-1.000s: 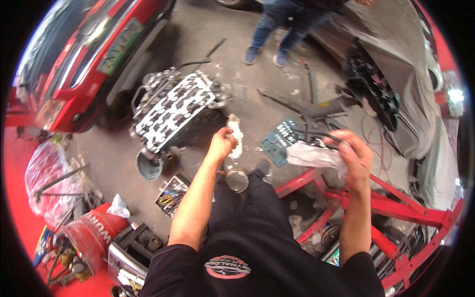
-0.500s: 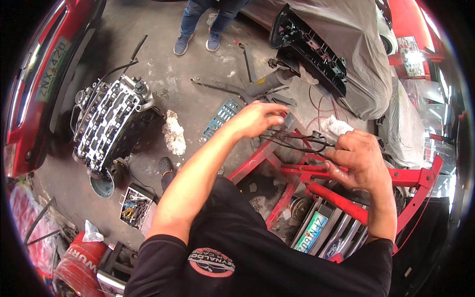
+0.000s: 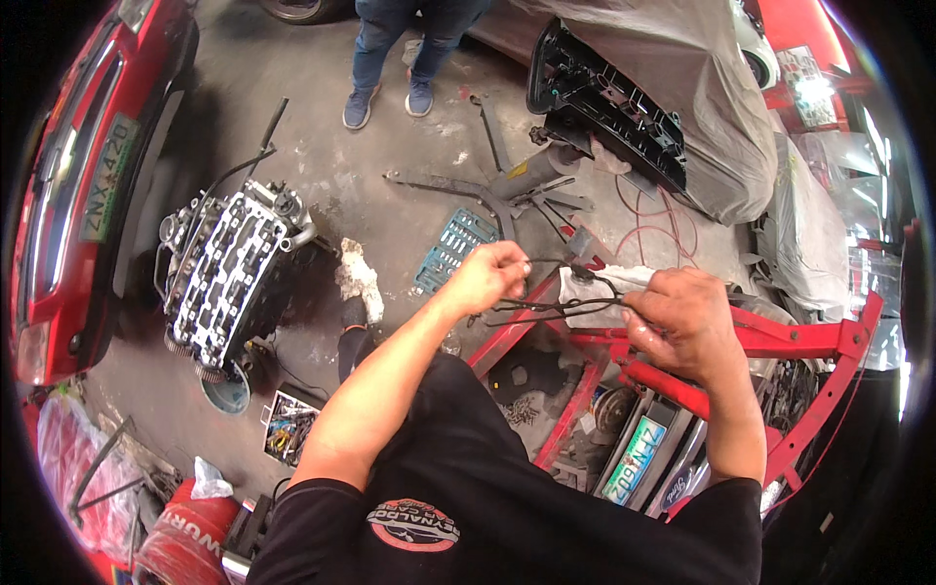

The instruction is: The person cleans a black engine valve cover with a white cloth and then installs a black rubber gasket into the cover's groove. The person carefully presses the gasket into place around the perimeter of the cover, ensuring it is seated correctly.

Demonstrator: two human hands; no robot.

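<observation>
A thin black wiring harness (image 3: 556, 308) stretches in loose strands between my hands, in front of my chest. My right hand (image 3: 682, 317) is closed around its right end, thumb pressed against the curled fingers. My left hand (image 3: 487, 273) is closed too, fingertips pinching a strand at the left end. Some strands droop below the left fingers. Just behind the harness lies a white rag (image 3: 609, 292) by the red metal frame of a shop crane (image 3: 780, 327).
An engine (image 3: 234, 273) stands on the left, near a red car (image 3: 88, 195). A teal socket set (image 3: 453, 249) and a tool box (image 3: 291, 427) lie on the floor. Beyond are a grey stand (image 3: 502, 195), a black plastic panel (image 3: 609, 107) and a person (image 3: 400, 49).
My left hand has drawn back toward me, its fingers curling from stretched out to a pinch. My right hand has shifted slightly left, still gripping the harness. The view has tilted a little.
</observation>
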